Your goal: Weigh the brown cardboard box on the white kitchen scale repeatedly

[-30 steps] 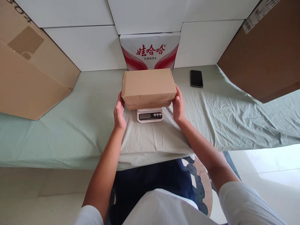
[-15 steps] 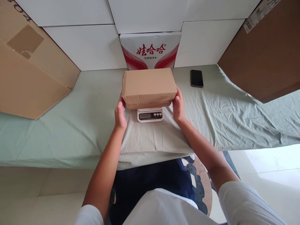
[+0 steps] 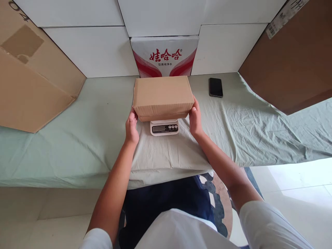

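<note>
A brown cardboard box [image 3: 163, 93] rests on or just over a small white digital scale [image 3: 165, 128]; the box hides the scale's platform, so I cannot tell whether they touch. The scale's display and round buttons show in front, and I can read no figures. My left hand [image 3: 132, 128] grips the box's left side near its front corner, with the fingers partly hidden behind it. On the opposite side, my right hand [image 3: 195, 119] holds the front right corner, thumb toward me and fingers mostly out of sight.
A white and red carton [image 3: 164, 52] stands behind the box against white panels. To the right lies a black phone [image 3: 215, 87] on the green cloth [image 3: 103, 114]. Large cardboard boxes flank the surface, one at left [image 3: 38, 83] and one at right [image 3: 290, 69].
The whole view has shifted slightly, so everything sits a little further left. Both hands keep the same hold on the box, which stays over the scale.
</note>
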### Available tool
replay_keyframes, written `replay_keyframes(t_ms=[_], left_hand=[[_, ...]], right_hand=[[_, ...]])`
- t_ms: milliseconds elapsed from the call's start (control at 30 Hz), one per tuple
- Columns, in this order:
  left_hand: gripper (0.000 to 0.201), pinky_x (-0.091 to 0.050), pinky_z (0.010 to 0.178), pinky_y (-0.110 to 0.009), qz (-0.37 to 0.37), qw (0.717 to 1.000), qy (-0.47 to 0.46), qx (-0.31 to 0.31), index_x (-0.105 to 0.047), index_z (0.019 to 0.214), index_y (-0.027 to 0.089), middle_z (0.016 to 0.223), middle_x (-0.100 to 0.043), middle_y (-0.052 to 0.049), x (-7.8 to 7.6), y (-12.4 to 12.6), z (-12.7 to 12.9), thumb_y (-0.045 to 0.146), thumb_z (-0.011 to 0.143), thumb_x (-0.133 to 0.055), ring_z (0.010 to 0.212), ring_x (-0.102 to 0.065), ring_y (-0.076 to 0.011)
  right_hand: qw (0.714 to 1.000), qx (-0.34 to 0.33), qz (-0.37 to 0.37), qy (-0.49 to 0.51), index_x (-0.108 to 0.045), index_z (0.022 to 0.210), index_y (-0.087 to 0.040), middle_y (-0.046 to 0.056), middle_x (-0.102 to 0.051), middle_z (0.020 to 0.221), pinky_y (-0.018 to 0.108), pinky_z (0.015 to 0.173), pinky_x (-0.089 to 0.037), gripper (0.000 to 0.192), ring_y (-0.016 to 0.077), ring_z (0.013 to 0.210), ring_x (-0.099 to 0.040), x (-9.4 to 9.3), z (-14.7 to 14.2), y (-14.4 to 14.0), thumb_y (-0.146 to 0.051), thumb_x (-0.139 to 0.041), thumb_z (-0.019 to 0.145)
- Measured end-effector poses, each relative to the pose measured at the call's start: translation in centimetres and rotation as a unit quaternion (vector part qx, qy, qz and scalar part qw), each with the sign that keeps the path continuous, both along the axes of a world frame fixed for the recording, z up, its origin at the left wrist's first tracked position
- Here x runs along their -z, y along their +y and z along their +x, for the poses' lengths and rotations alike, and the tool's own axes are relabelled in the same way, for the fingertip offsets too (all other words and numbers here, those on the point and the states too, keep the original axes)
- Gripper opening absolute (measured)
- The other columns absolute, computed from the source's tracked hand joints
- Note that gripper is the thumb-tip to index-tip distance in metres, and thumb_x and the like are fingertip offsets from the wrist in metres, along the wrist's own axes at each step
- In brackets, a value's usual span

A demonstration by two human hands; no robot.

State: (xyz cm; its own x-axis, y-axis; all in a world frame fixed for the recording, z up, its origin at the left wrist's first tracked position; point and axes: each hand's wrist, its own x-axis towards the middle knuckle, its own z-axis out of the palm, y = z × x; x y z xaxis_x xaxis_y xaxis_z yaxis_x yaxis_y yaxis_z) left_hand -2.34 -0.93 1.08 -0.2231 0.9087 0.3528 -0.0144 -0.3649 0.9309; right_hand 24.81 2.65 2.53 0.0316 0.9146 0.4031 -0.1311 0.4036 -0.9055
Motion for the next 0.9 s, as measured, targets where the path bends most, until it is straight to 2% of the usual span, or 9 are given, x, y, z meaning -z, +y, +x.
replay_keyframes(t_ms=[267, 500, 700, 900], left_hand=[[0.091, -0.037, 0.127, -0.044, 0.0, 1.0, 0.007, 0.007, -0.062, 0.145, 0.026, 0.158, -0.057, -0.012, 0.18, 0.07, -0.04, 0.09, 0.084, -0.039, 0.154, -0.045, -0.0331], [0.09, -0.037, 0.126, -0.045, 0.002, 1.0, 0.007, 0.005, -0.063, 0.143, 0.025, 0.157, -0.058, -0.013, -0.06, 0.04, 0.14, 0.089, 0.084, -0.039, 0.153, -0.046, -0.0334], [0.089, -0.039, 0.125, -0.044, 0.003, 1.0, 0.01, 0.009, -0.062, 0.144, 0.025, 0.156, -0.059, -0.012, 0.02, 0.04, 0.13, 0.088, 0.086, -0.038, 0.152, -0.048, -0.0324], [0.088, -0.038, 0.126, -0.045, 0.006, 1.0, 0.013, 0.011, -0.062, 0.144, 0.025, 0.156, -0.059, -0.013, 0.09, 0.11, 0.05, 0.087, 0.087, -0.038, 0.152, -0.048, -0.0324]], right_hand=[[1.0, -0.004, 0.01, -0.007, -0.047, 0.15, -0.042, -0.007, -0.044, 0.166, 0.057, 0.136, -0.024, 0.064, 0.0298, 0.161, -0.032, 0.49, -0.06, 0.17, -0.069, -0.047, 0.092], [1.0, -0.002, 0.001, -0.01, -0.042, 0.152, -0.044, -0.007, -0.041, 0.168, 0.059, 0.136, -0.023, 0.07, 0.0299, 0.162, -0.029, 0.78, 0.06, 0.36, -0.074, -0.047, 0.09], [1.0, -0.005, -0.008, -0.005, -0.04, 0.154, -0.045, -0.01, -0.036, 0.171, 0.059, 0.138, -0.017, 0.07, 0.0285, 0.165, -0.022, 0.6, 0.02, 0.13, -0.074, -0.047, 0.09], [1.0, -0.009, -0.009, -0.016, -0.039, 0.154, -0.045, -0.01, -0.036, 0.171, 0.059, 0.138, -0.02, 0.07, 0.0287, 0.165, -0.024, 0.54, -0.02, 0.13, -0.072, -0.049, 0.09]])
